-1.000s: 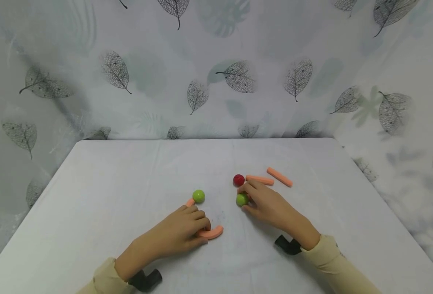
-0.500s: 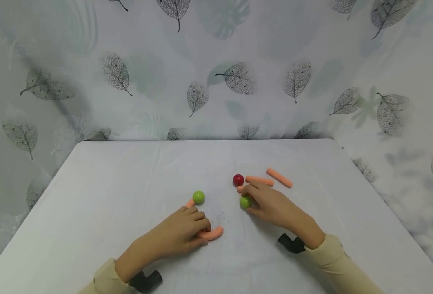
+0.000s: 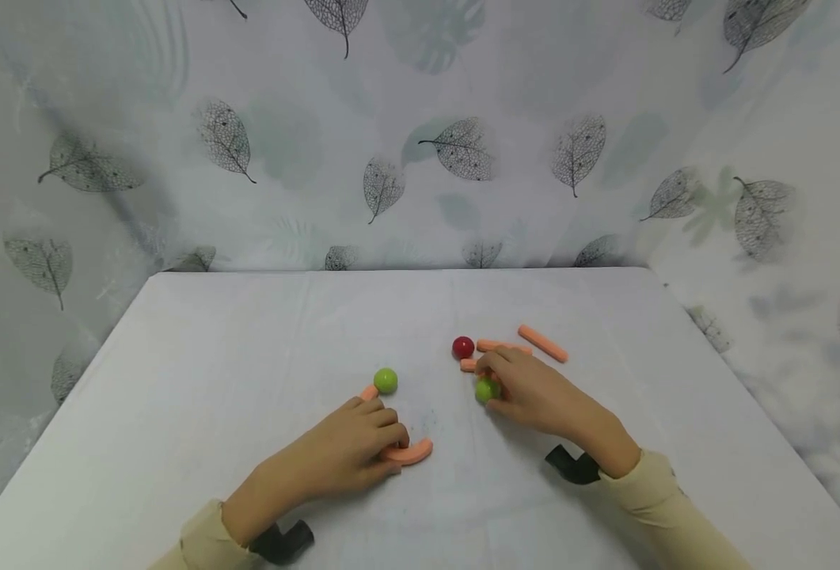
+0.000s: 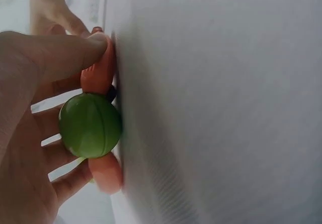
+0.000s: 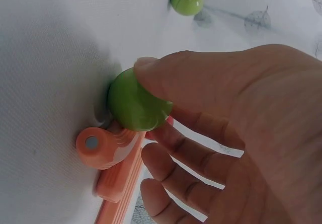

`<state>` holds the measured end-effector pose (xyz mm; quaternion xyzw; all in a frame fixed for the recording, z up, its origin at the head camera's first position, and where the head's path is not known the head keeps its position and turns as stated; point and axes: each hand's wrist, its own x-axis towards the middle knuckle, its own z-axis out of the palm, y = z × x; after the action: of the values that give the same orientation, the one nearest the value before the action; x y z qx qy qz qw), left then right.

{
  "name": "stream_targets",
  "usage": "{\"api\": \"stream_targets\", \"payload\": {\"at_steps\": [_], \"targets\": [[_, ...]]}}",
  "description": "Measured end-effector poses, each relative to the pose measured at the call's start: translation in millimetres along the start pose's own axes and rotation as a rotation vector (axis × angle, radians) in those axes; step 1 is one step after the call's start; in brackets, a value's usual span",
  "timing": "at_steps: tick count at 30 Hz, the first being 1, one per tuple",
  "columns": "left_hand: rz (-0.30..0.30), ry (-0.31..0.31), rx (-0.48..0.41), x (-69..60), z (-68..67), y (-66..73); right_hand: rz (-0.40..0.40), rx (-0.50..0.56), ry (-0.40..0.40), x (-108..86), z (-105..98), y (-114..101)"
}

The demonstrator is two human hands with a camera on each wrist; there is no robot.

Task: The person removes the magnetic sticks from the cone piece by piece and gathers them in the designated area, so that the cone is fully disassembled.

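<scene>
My left hand (image 3: 351,445) rests low on the table, its thumb and fingers gripping a curved orange stick (image 3: 414,452). A green ball (image 4: 90,126) sits inside that hand between orange sticks, seen only in the left wrist view. Beyond its knuckles, an orange stick end (image 3: 369,393) touches another green ball (image 3: 385,381). My right hand (image 3: 534,396) pinches a green ball (image 5: 136,103) between thumb and fingers. Touching or very near that ball is a curved orange stick (image 5: 95,146) with a grey dot on its end. The right fingers partly hide an orange stick (image 3: 468,365).
A red ball (image 3: 463,347) lies just beyond the right hand, close to a straight orange stick (image 3: 491,346). Farther right lies another straight orange stick (image 3: 542,343). White cloth covers the table (image 3: 248,340), and a leaf-patterned curtain (image 3: 291,158) hangs behind it.
My right hand has shifted slightly right with the green ball, uncovering the end of an orange stick near the red ball. The left hand keeps its place and grip.
</scene>
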<state>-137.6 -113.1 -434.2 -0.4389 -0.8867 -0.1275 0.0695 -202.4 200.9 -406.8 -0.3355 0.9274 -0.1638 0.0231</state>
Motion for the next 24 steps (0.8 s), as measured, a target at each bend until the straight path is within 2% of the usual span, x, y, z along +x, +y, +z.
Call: {"api": "stream_targets", "payload": {"at_steps": [6, 15, 20, 24], "targets": [[0.002, -0.038, 0.019, -2.6, -8.5, -4.8, -0.011, 0.034, 0.025, 1.7, -4.1, -3.8], [0.038, -0.017, 0.030, -4.1, -4.6, -4.2, -0.086, 0.158, 0.040, 0.6, -0.3, -13.0], [0.037, -0.042, 0.005, -3.4, -5.6, -3.4, -0.113, 0.201, 0.041, 1.7, 5.9, -18.9], [0.042, -0.056, -0.012, -3.5, -4.7, -1.4, -0.167, 0.236, 0.022, 2.8, 14.8, -24.4]]}}
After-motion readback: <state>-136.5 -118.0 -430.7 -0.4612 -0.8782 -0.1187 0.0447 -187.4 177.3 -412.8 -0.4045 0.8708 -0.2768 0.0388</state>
